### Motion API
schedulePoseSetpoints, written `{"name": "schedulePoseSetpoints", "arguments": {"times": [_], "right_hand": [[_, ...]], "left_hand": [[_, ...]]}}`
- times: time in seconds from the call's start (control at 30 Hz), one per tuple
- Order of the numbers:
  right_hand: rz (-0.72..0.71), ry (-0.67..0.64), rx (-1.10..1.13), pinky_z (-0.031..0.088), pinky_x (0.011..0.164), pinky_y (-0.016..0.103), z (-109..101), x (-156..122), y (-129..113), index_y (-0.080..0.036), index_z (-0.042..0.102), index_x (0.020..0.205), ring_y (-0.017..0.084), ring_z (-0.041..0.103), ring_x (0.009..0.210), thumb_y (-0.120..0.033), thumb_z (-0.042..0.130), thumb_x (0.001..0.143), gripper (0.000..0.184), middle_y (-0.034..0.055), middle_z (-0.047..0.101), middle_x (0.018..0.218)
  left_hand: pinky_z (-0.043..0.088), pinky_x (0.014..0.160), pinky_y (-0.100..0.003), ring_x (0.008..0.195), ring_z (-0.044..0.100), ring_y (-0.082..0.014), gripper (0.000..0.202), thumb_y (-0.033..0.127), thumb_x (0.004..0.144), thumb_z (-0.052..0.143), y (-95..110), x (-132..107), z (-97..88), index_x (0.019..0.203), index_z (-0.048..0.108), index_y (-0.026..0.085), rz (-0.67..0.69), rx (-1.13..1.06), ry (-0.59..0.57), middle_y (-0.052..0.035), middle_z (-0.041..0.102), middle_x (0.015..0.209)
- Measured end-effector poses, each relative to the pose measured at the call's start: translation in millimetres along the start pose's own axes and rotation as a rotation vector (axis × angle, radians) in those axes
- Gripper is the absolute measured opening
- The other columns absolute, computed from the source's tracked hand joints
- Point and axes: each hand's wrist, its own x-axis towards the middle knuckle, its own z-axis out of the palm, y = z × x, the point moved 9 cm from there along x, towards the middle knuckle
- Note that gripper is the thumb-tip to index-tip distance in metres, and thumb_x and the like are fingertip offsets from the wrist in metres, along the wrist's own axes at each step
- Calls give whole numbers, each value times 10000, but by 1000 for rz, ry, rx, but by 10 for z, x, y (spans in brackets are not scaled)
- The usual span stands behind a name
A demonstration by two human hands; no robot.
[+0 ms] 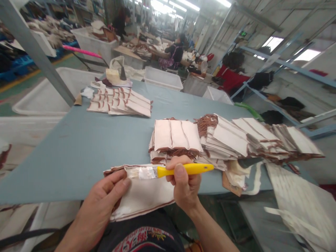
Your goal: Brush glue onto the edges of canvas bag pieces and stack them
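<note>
My right hand point(187, 187) is closed round the yellow handle of a paintbrush point(194, 169). The brush's white-smeared head rests along the upper edge of a cream leather panel point(147, 196) with brown edges. My left hand point(105, 196) pinches that panel at its upper left, fingers on top; the thumb lies near the bristles. The panel sits at the table's near edge, close to my body. Just beyond it stands a stack of cream panels point(177, 134) with brown edges.
More stacked panels point(231, 136) run along the table point(86, 150) to the right. Fanned-out panels point(120, 101) lie at the back left. A dark cone-shaped object point(248, 161) lies by the right edge. White bins point(162, 78) stand beyond; people point(175, 52) sit farther off.
</note>
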Motion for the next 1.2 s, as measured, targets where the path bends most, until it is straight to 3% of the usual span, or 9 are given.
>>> {"name": "schedulePoseSetpoints", "arguments": {"times": [0.13, 0.23, 0.33, 0.47, 0.67, 0.77, 0.93, 1.1, 1.2], "right_hand": [[-284, -148, -240, 522, 548, 256, 144, 44, -202, -225, 718, 932, 135, 638, 558, -292, 568, 1075, 218, -1, 705, 696], [-371, -124, -301, 529, 556, 281, 107, 57, -300, -236, 707, 946, 148, 653, 567, -293, 543, 1093, 227, 10, 737, 721], [-370, -96, -258, 521, 543, 278, 68, 47, -358, -240, 706, 972, 142, 647, 559, -336, 534, 1115, 243, 4, 735, 716], [-423, -185, -278, 520, 531, 253, 178, 27, -410, -230, 689, 940, 122, 632, 532, -333, 520, 1122, 269, 0, 737, 703], [-373, -138, -252, 528, 553, 269, 121, 52, -416, -241, 701, 957, 131, 632, 552, -323, 547, 1107, 230, 7, 747, 738], [-359, -187, -244, 536, 565, 267, 187, 39, -336, -243, 694, 981, 138, 646, 584, -292, 536, 1104, 206, 5, 732, 745], [-289, -63, -335, 608, 703, 316, 78, 63, -109, -229, 685, 1120, 168, 717, 739, -274, 511, 1108, 180, 45, 751, 915], [-299, -117, -486, 619, 751, 313, 131, -85, 24, -216, 678, 1134, 181, 735, 821, -235, 508, 1100, 174, 64, 763, 958], [-360, -67, -477, 618, 756, 324, 121, -143, 16, -223, 661, 1152, 189, 732, 846, -255, 476, 1114, 191, 62, 759, 949]], "left_hand": [[627, 687, -213, 724, 781, -191, 525, 285, 638, 977, -26, -67, 114, 1142, 839, 229, -39, -50, -13, -9, 869, 895], [627, 700, -205, 740, 793, -191, 509, 239, 617, 971, -30, -88, 143, 1111, 849, 224, -46, -84, -7, -11, 873, 900], [630, 679, -221, 755, 806, -214, 502, 250, 623, 964, -34, -101, 164, 1112, 849, 225, -48, -91, -16, -12, 870, 877], [646, 697, -266, 815, 815, -255, 539, 287, 634, 961, -22, -112, 198, 1154, 837, 216, -35, -46, -43, -28, 874, 914], [641, 682, -294, 772, 800, -266, 546, 326, 645, 946, -5, -109, 185, 1160, 827, 187, -38, -13, -12, -46, 865, 886], [636, 680, -297, 781, 795, -268, 531, 312, 655, 930, 29, -115, 210, 1165, 821, 216, -16, -8, -33, -34, 861, 886], [627, 694, -288, 781, 769, -276, 483, 382, 627, 948, 140, -196, 270, 1072, 851, 221, 107, 119, -16, -46, 849, 876], [588, 744, -256, 840, 740, -272, 313, 480, 699, 893, 277, -376, 354, 886, 864, 230, 297, 274, 137, -42, 848, 935], [599, 772, -282, 920, 754, -312, 311, 455, 653, 926, 156, -375, 356, 860, 859, 232, 247, 186, 137, -46, 845, 896]]}}
